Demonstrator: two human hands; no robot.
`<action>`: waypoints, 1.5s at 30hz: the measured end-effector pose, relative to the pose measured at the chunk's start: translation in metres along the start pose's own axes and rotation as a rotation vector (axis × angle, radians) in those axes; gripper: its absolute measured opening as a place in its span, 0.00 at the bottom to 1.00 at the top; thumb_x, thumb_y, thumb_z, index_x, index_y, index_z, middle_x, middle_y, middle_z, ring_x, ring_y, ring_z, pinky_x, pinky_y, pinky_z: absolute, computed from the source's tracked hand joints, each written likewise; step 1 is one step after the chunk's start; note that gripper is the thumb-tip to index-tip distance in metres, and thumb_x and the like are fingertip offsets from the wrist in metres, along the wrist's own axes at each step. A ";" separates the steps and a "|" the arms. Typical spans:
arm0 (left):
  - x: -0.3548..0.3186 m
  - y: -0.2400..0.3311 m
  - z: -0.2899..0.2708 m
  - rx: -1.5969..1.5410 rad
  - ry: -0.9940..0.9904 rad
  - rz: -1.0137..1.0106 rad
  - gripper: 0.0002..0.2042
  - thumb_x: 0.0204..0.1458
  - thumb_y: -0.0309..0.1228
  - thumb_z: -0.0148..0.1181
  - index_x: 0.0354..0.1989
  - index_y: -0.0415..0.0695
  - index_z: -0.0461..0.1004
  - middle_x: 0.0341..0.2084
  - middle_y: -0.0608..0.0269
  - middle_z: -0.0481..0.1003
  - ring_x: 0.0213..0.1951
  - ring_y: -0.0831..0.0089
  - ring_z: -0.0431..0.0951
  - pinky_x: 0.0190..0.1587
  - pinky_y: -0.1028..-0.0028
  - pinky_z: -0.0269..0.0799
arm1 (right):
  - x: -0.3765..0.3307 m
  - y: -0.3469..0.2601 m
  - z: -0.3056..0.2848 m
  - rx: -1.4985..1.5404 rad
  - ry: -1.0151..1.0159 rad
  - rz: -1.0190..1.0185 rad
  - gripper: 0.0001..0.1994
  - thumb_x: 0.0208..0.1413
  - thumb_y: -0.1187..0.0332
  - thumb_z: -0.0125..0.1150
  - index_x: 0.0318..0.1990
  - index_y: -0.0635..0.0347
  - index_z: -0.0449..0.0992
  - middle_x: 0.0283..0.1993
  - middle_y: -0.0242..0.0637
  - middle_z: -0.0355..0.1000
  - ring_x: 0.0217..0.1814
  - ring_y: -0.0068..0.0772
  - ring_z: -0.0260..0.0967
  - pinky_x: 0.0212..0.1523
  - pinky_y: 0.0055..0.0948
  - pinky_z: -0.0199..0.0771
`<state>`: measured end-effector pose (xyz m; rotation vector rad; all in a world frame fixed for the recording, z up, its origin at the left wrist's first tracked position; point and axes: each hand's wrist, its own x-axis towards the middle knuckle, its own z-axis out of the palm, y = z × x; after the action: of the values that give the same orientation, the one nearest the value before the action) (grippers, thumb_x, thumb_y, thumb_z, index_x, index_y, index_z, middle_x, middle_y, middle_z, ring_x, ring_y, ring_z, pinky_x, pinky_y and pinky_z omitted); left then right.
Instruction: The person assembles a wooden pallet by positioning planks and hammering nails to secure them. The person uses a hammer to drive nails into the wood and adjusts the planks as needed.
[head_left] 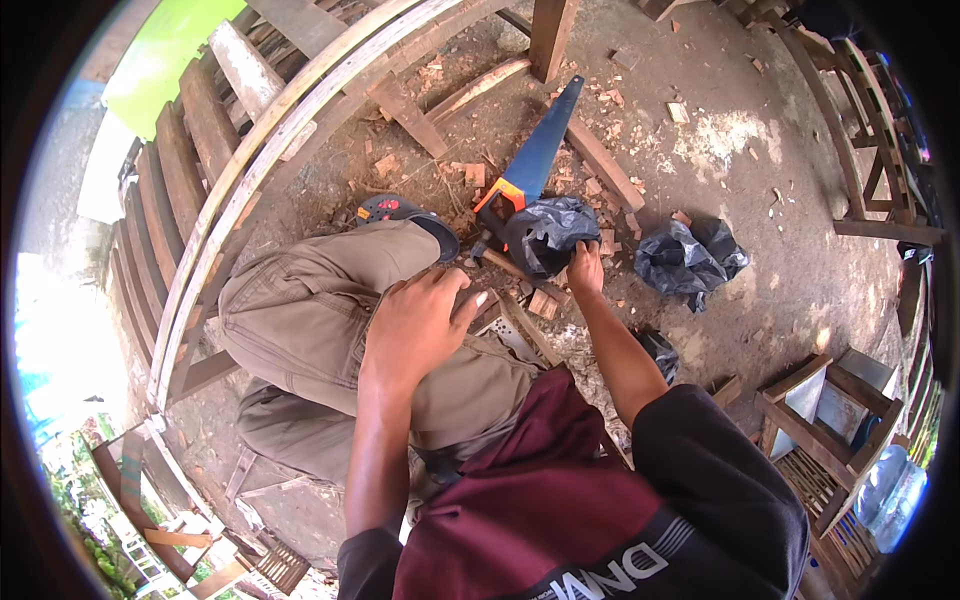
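My right hand (587,268) pinches the rim of a black plastic bag (548,238) that stands on the ground with its mouth open. My left hand (420,322) hovers over my lap by the knee, fingers loosely bent and thumb apart, holding nothing. Just past the bag lies a handsaw (545,150) with a blue blade and an orange and black handle; the bag hides part of the handle. Beside the bag on its left is what looks like a hammer (480,250), partly covered. A second crumpled black plastic bag (690,258) sits to the right.
Wood offcuts (545,303) and chips litter the dirt floor, with a longer wooden strip (605,165) beyond the saw. A slatted wooden frame (215,225) runs along the left. At the lower right stand a wooden crate-like frame (830,430) and a clear plastic bottle (890,495).
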<state>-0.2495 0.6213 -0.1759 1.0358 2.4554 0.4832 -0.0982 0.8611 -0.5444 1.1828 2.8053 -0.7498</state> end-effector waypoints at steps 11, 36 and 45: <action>-0.003 -0.007 0.000 -0.047 0.045 -0.011 0.11 0.61 0.38 0.61 0.41 0.42 0.77 0.38 0.53 0.81 0.41 0.50 0.81 0.44 0.56 0.75 | 0.018 0.023 -0.007 -0.116 -0.144 -0.087 0.14 0.57 0.72 0.62 0.50 0.60 0.72 0.53 0.50 0.71 0.50 0.59 0.76 0.49 0.47 0.80; -0.002 0.031 0.008 -0.518 0.222 -0.052 0.10 0.60 0.32 0.63 0.44 0.39 0.80 0.39 0.52 0.82 0.42 0.59 0.83 0.43 0.63 0.77 | -0.023 -0.070 -0.109 1.446 -0.245 0.577 0.08 0.58 0.76 0.65 0.44 0.62 0.76 0.33 0.34 0.77 0.29 0.28 0.74 0.33 0.29 0.77; 0.002 0.027 0.038 -0.780 0.211 -0.225 0.13 0.62 0.33 0.62 0.47 0.37 0.79 0.39 0.54 0.83 0.42 0.67 0.83 0.43 0.69 0.77 | -0.016 -0.015 -0.105 0.217 -0.074 0.118 0.19 0.50 0.74 0.71 0.48 0.68 0.72 0.34 0.43 0.79 0.35 0.30 0.80 0.34 0.30 0.78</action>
<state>-0.2158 0.6463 -0.1956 0.3923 2.1749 1.3745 -0.0789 0.8863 -0.4423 1.3060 2.6203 -1.0857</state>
